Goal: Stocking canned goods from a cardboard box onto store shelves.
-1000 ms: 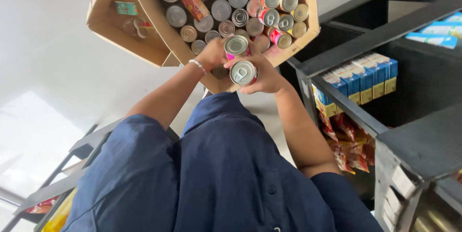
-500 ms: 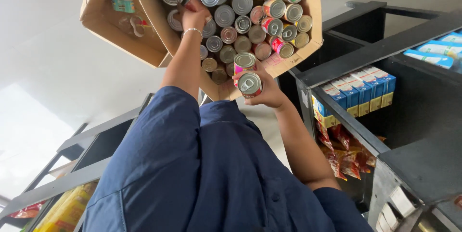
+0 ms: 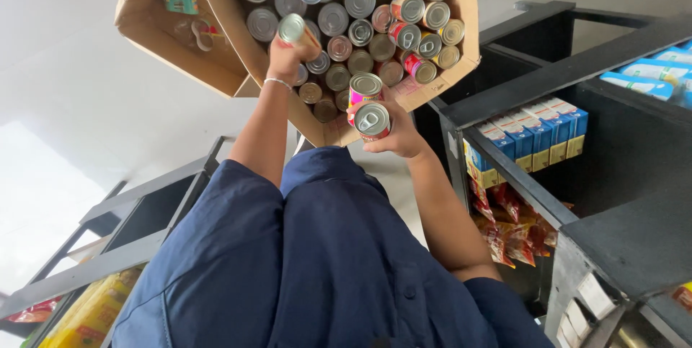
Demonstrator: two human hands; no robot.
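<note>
Gripping pink-labelled cans [image 3: 367,106] (blue cartons [image 3: 533,135] right).

cans [image 3: 360,2]: shiny metal lids, glossy printed labels | box [image 3: 216,2]: matt brown cardboard, rough edges | shelf [image 3: 548,74]: matt black | sleeves [image 3: 216,247]: navy cloth

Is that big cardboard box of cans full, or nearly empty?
Nearly full: the cardboard box shows tin cans packed side by side, their round tops covering almost its whole inside.
</note>
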